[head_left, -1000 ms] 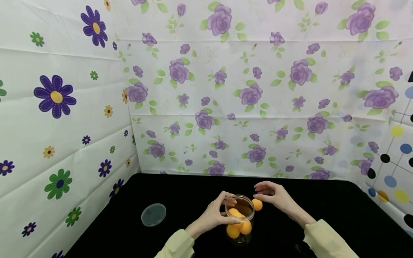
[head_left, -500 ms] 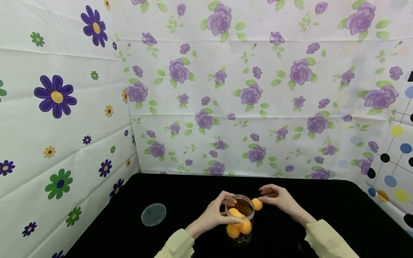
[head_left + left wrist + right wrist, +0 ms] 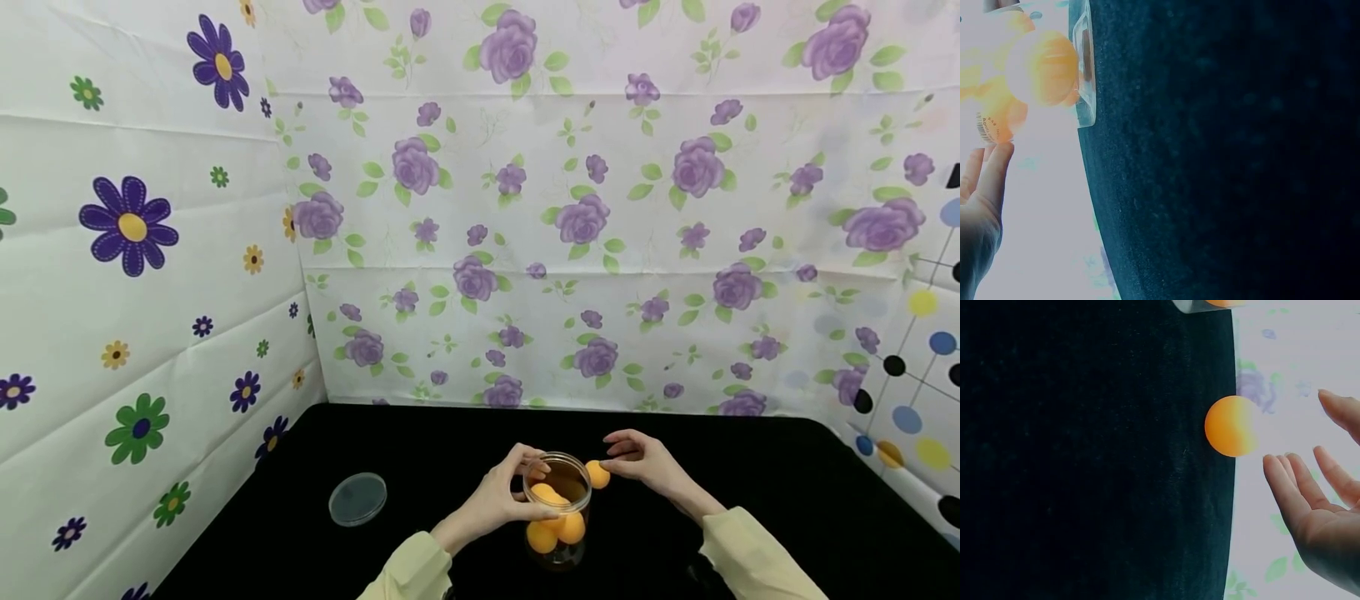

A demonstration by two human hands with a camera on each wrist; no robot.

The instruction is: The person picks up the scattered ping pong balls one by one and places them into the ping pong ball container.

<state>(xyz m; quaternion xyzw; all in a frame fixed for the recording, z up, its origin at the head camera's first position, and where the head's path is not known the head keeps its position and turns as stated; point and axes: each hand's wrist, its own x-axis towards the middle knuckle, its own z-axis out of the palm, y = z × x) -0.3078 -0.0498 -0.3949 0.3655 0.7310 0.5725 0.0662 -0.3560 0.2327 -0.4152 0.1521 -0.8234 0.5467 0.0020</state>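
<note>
My left hand [image 3: 498,493] grips a clear plastic jar [image 3: 567,557] near its uncapped rim, thumb in front and fingers behind. Several orange balls [image 3: 542,537] sit inside, and they also show through the jar's wall in the left wrist view, overexposed [image 3: 1044,69]. Just right of the jar, one more orange ball [image 3: 597,474] rests on the black tabletop. My right hand [image 3: 651,463] hovers beside that loose ball. In the right wrist view its fingers are spread and hold nothing, with a gap between them and the ball [image 3: 1229,426].
A round translucent lid [image 3: 357,500] lies flat on the black table [image 3: 450,442], left of the jar. Flower-printed sheets [image 3: 480,208] stand behind and to the left; a dotted sheet [image 3: 922,375] hangs at the right. A dark object near the right sleeve is too dim to identify.
My right hand has drawn a little to the right, away from above the loose ball, then nearly stopped. The left hand, jar, loose ball and lid have stayed put.
</note>
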